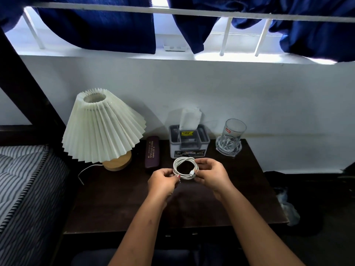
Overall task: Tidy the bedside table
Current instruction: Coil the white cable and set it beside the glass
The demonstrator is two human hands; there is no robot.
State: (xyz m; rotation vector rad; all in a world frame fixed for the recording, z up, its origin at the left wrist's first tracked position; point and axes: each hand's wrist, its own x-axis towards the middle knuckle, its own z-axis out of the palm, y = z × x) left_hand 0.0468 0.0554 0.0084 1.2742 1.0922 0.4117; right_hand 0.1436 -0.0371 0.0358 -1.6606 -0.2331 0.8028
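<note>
A white charging cable [182, 163] is coiled into a loop and held above the dark bedside table [119, 204]. My left hand [163, 182] pinches the loop's lower left side. My right hand [211, 172] grips its right side, with the plug end lying near the thumb. Behind the coil stands a grey tissue box organiser [189, 144] with a tissue sticking up. A dark glasses case [152, 151] lies to its left.
A pleated white lamp [101, 127] on a wooden base stands at the table's back left, its cord trailing off. A clear glass [231, 136] sits on a glass coaster at back right. A striped mattress [21, 181] borders the left. The white wall is behind.
</note>
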